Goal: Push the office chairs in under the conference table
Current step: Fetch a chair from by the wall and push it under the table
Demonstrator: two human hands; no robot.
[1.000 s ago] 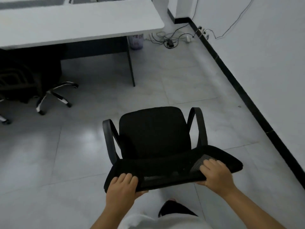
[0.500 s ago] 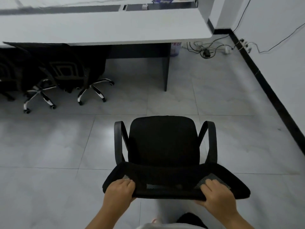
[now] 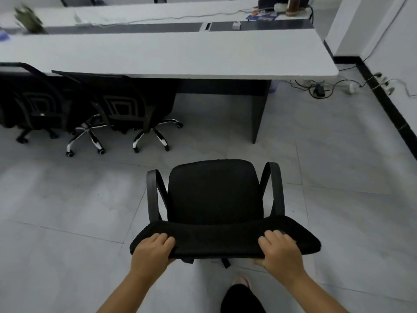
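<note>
1. Left hand (image 3: 151, 249) clamps the left end of the black office chair's (image 3: 214, 199) backrest top, fingers curled over the padded edge.
2. Right hand (image 3: 279, 250) grips the right end the same way; both fists are closed on that top rail.
3. The chair stands out on the open floor, near the person, seat facing the white conference table (image 3: 180, 57) and well apart from it.
4. It should roll easily, but the backrest looks soft and may flex, so a wide two-handed hold at the top edge steers best.
5. Far left, two tucked chairs (image 3: 121, 109) already sit under the table edge.
6. A free gap lies between them and the dark table leg (image 3: 259, 114).
7. Grey floor tiles (image 3: 67, 199) look smooth; grout lines could catch wheels.
8. Far right, loose cables (image 3: 320, 89) lie by the wall.
</note>
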